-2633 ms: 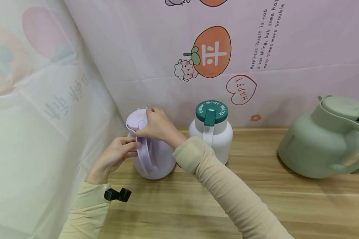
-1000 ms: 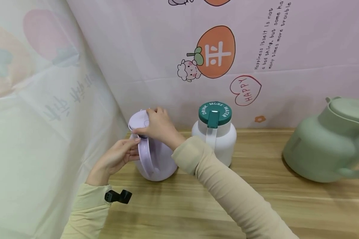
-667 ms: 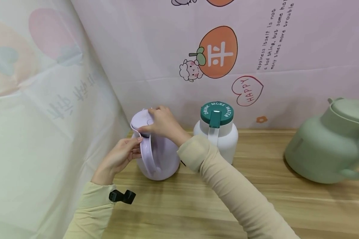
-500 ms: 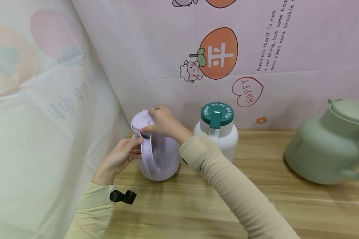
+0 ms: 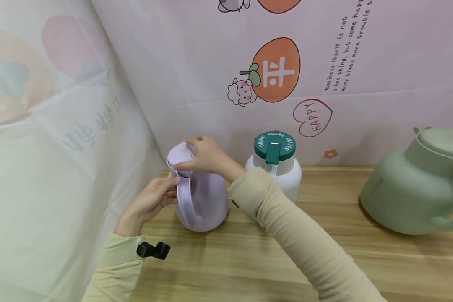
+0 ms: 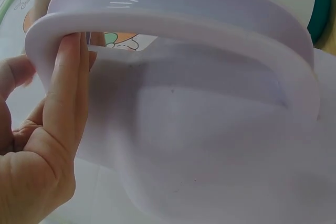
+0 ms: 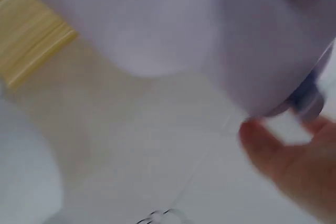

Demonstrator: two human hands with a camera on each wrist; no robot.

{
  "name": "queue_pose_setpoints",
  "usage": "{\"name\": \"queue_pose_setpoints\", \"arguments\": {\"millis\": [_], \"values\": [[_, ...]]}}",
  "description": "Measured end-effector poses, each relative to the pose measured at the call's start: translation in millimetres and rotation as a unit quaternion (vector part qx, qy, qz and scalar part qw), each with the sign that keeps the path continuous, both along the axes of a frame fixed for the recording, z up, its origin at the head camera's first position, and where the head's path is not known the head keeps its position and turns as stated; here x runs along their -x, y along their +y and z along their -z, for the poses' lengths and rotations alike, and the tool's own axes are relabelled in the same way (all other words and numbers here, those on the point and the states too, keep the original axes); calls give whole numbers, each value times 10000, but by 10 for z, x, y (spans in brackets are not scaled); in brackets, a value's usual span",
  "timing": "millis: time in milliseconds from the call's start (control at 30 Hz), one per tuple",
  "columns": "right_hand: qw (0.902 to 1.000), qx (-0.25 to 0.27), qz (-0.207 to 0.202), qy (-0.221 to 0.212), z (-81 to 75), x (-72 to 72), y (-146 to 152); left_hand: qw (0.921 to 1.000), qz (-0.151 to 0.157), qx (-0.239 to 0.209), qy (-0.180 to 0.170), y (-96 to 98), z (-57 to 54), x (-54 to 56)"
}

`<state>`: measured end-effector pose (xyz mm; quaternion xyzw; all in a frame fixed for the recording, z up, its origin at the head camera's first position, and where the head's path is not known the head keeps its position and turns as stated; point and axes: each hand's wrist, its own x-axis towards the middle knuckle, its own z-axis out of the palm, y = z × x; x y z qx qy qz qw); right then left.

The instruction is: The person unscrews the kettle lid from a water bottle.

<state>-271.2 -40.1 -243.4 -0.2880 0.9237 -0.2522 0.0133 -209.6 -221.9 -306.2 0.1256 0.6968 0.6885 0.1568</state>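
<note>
A lilac thermos jug (image 5: 211,201) stands upright on the wooden table at left, its handle (image 5: 186,201) toward me. My right hand (image 5: 211,156) grips the round lilac lid (image 5: 181,154) from the right, thumb at the near edge and fingers at the far side. Below the lid's near edge a grey band shows at the jug's mouth. My left hand (image 5: 152,201) pinches the top of the handle, thumb on the outside; in the left wrist view its fingers (image 6: 65,85) reach inside the handle loop. The right wrist view shows the right hand (image 7: 294,163) at the lid, blurred.
Just right of the jug, partly behind my right sleeve, stands a white bottle (image 5: 290,180) with a green lid (image 5: 274,146). A larger sage-green jug (image 5: 411,188) stands farther right. Printed cloth (image 5: 196,84) hangs close behind and along the left of the wooden table (image 5: 211,268).
My right hand has turned the lid, its button moving rightward away from the handle, and a grey band now shows below it. The left hand stays at the handle; the view shifted slightly.
</note>
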Motion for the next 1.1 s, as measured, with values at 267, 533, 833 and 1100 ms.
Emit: {"name": "queue_pose_setpoints", "arguments": {"millis": [267,533,833,1100], "values": [[9784,-852,1295,1369,91,-250,-251,10000,57,31,13,4,-10,5],[9874,-694,949,1058,69,-201,-191,10000,23,-4,-39,-3,5,-5],[9984,-240,-471,179,-18,31,39,9999,100,-12,39,-16,-1,2],[9998,106,-63,172,83,-11,20,9999,147,-10,11,-13,-1,-15]]}}
